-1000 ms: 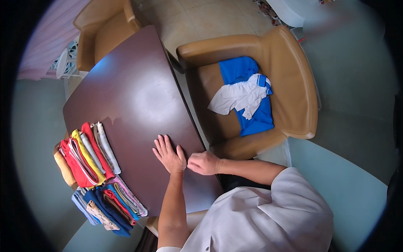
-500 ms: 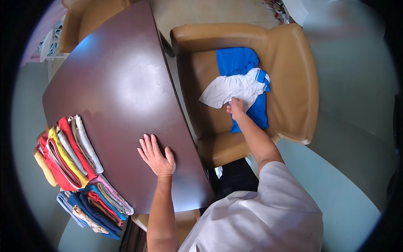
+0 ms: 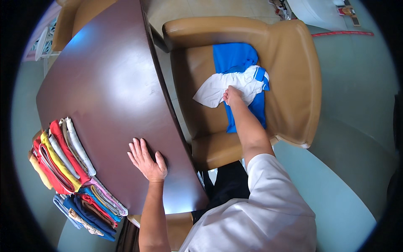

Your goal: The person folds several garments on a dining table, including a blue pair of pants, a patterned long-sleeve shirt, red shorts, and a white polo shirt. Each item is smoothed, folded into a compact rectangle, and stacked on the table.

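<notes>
A white shirt (image 3: 213, 89) with a blue-trimmed collar lies crumpled on the seat of a tan armchair (image 3: 289, 75). Blue cloth (image 3: 233, 58) spreads out on its far and near sides; whether both are one garment I cannot tell. Curled over the middle of the white fabric, my right hand (image 3: 233, 95) has its fingers pinched together on it. My left hand (image 3: 147, 161) rests flat on the dark brown table (image 3: 105, 113), fingers spread, holding nothing.
Folded clothes stand in two rows, a red and yellow stack (image 3: 58, 157) and a blue one (image 3: 86, 214), at the table's left edge. Another tan chair (image 3: 86, 17) is at the far left. A white rounded object (image 3: 317, 12) stands at the far right.
My right hand has shifted slightly farther over the white shirt, fingers still closed. The whole view has moved a little. My left hand stays flat on the table.
</notes>
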Available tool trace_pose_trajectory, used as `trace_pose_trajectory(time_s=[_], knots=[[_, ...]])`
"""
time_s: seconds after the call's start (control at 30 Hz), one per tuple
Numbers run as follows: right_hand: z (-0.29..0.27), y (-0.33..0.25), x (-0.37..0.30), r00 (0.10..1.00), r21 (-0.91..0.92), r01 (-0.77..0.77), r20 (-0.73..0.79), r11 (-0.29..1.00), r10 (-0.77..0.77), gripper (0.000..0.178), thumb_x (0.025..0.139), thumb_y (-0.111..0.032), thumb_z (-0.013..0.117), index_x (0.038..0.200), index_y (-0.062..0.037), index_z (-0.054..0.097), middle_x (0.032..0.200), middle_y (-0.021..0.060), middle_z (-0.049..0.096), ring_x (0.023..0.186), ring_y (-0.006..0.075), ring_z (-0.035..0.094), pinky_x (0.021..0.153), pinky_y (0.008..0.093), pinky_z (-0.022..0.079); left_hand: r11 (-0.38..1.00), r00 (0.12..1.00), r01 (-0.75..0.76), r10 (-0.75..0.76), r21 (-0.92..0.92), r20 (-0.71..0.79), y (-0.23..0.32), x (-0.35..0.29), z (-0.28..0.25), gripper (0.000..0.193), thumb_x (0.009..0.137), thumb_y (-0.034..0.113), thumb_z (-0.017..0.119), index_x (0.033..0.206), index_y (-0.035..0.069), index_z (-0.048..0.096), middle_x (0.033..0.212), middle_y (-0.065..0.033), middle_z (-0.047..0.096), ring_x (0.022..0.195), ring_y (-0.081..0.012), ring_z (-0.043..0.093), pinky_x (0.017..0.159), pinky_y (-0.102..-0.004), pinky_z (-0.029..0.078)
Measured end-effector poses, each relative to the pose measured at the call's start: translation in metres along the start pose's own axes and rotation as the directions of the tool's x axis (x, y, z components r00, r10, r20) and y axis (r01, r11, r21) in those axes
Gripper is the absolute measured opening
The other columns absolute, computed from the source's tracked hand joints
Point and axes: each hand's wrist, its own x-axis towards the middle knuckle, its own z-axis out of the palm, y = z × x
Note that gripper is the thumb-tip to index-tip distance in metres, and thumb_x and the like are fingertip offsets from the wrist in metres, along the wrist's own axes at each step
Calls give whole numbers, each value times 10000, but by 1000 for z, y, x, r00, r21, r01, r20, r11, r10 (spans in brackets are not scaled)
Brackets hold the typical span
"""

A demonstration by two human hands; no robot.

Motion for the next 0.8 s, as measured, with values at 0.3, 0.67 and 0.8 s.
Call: trace_pose_trajectory(time_s=[0.3,0.67,0.8], knots=[[-19,-22,-4,1000,35,15,-8,999,-14,192,969,-254,651,936,-66,634,804,58,644,684,225,638,660,381,564,1000,1000,5,-5,25,2,0,-4,1,668,973,316,501,1566,26,398,1644,-195,364,1560,-384,255,1271,-548,91],[-98,31,-72,926,235,213,263,949,-272,298,917,-225,647,1142,-32,620,985,130,682,881,262,683,703,416,586,999,1000,1,0,34,-15,-1,1,0,670,983,334,497,1568,26,393,1647,-189,360,1564,-372,250,1272,-541,92],[-197,58,-101,863,513,324,183,795,-470,277,819,-118,624,1052,22,681,1100,138,694,1054,261,655,972,382,514,1000,1000,7,-7,18,-26,-1,-2,2,676,957,323,521,1561,40,413,1650,-175,363,1562,-371,252,1273,-546,95]])
